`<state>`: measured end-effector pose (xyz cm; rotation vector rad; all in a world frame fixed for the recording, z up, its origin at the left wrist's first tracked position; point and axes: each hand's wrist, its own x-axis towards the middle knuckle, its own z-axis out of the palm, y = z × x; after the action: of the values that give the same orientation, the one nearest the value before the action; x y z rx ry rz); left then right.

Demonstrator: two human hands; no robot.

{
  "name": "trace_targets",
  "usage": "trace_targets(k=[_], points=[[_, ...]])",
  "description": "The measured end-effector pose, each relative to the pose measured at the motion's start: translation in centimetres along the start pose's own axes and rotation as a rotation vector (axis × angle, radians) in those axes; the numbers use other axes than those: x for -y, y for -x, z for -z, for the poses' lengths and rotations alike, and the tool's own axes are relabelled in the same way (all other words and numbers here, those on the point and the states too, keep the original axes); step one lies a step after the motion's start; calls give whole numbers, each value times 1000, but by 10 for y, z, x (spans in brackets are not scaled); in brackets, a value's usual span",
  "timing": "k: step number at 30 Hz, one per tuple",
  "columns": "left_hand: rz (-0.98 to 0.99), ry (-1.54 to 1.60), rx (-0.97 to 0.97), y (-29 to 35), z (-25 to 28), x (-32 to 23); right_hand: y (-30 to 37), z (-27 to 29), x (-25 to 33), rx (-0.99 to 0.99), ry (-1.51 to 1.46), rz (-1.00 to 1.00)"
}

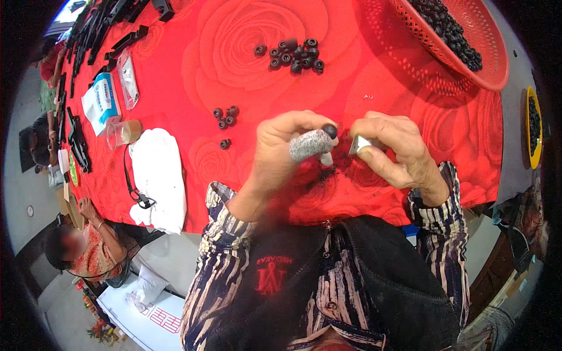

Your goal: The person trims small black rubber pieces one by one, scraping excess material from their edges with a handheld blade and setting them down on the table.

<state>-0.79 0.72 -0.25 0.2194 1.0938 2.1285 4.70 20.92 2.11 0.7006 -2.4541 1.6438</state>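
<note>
Over the near part of the red table, my left hand point(280, 143) is closed, pinching a small round black part point(330, 130) between thumb and a finger. A speckled grey finger cover point(310, 145) sits on one of its fingers. Just to the right, my right hand point(393, 146) grips a small flat metal blade point(359, 144), apart from the black part. Dark shavings point(321, 178) lie on the cloth below my hands. Beyond them stands a cluster of black round parts with holes point(297, 57). A smaller group of the same parts point(225, 120) lies to the left.
A red perforated basket point(492, 64) full of small black parts stands at the far right. Leftward are a white cloth point(157, 181), a plastic cup point(122, 134), a tissue pack point(102, 99) and long black pieces point(76, 140). Another person point(93, 245) sits at the left edge.
</note>
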Motion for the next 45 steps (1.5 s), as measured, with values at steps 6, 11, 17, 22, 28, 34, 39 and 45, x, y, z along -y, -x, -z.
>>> trace_targets(k=[6,11,17,22,28,34,39,45], points=[[4,-35,70,1,-5,6,5,-10,0,-213,-22,-159],[-32,-171,-7,4,-8,3,4,-11,3,-200,21,-116],[-46,-172,-10,4,-9,7,3,-17,1,-254,38,-116],[-25,-152,-36,5,-10,7,3,-17,4,-227,27,-166],[-58,-165,-15,4,-9,9,5,-15,3,-169,70,-209],[-76,-245,-16,3,-8,9,3,-15,5,-176,54,-185],[-122,-277,-22,3,-11,8,4,-16,3,-196,78,-156],[-108,-291,-38,7,-12,9,4,-18,4,-193,79,-157]])
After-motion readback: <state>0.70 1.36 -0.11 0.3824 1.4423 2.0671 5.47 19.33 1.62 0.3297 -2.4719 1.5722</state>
